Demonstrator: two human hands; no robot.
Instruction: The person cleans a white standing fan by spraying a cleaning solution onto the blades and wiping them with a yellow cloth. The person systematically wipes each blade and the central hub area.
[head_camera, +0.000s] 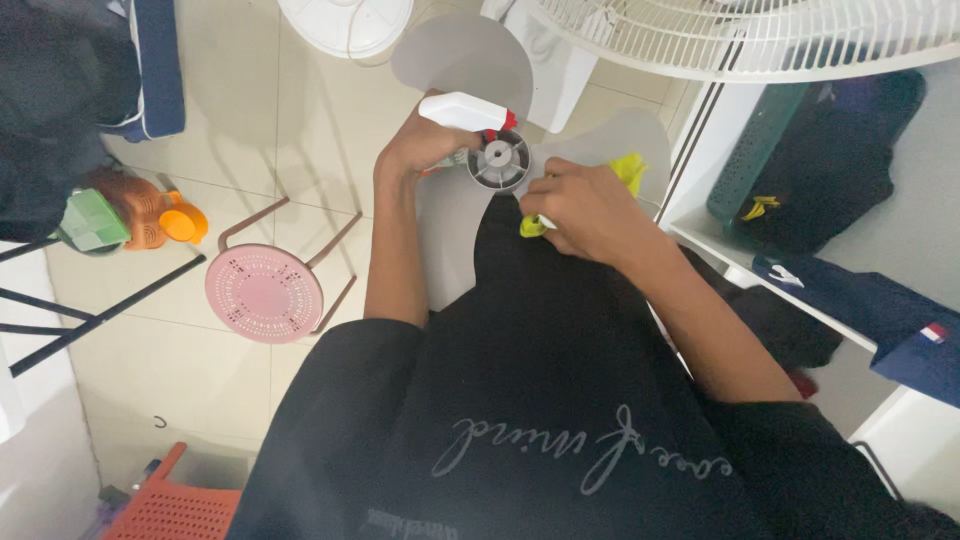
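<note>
1. the left hand (420, 145) is wrapped around a white plastic spray bottle with a red nozzle tip (465, 112), held just above the grey hub (498, 160) of a translucent grey three-blade fan propeller (462, 60).
2. the right hand (590, 210) is clenched on a crumpled yellow-green cloth (628, 170), pressed against the fan blade just right of the hub.
3. the propeller rests against the person's black shirt (540, 400), between the two hands.
4. to wipe well, it seems wise to keep the nozzle aimed at the blade, not the shirt, and to steady the hub while the cloth rubs outward.
5. beyond the hands lies a white wire fan guard (760, 35); left of the left hand stands a pink round stool (264, 293).
</note>
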